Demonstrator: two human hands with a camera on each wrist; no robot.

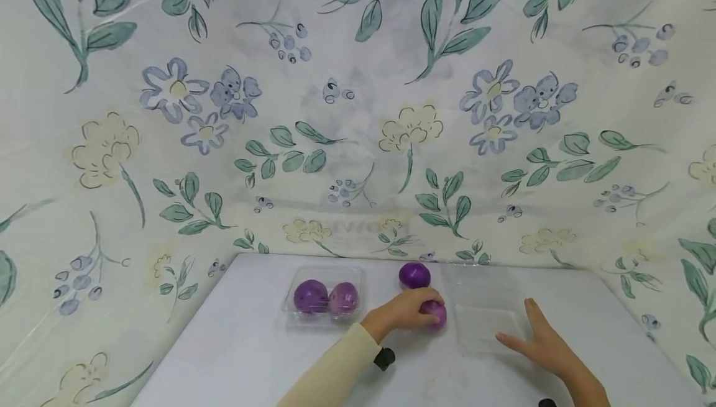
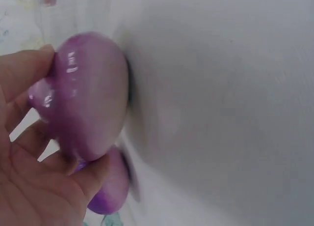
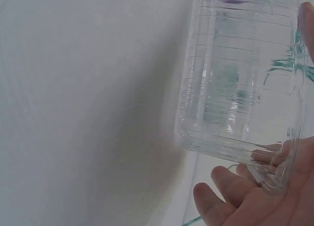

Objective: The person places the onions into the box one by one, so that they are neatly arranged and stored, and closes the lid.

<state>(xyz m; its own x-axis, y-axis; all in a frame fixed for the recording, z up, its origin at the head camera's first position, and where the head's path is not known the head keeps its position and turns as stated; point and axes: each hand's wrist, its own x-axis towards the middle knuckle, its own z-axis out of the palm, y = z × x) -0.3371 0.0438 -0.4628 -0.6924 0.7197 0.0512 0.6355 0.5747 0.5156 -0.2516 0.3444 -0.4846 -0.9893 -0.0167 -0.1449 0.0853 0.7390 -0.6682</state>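
My left hand (image 1: 405, 310) grips a glossy purple onion-like vegetable (image 2: 93, 98), pinkish with a pale underside and a small knob. Thumb and fingers lie around its sides, close to the tabletop. Just behind it sits a darker purple onion-like vegetable (image 1: 414, 276). To the right, a clear plastic clamshell box (image 1: 485, 330) lies opened out, nothing visible inside. My right hand (image 1: 545, 342) is at its right side with fingers spread. In the right wrist view, fingers (image 3: 228, 186) appear by the box's end; whether they touch it is unclear.
At the left, another clear clamshell box (image 1: 357, 276) holds two purple onion-like vegetables (image 1: 310, 297). The white table (image 1: 235, 332) meets a floral-patterned sheet (image 1: 347, 115) at its back edge. Black wrist-camera parts (image 1: 384, 358) show beside the left forearm.
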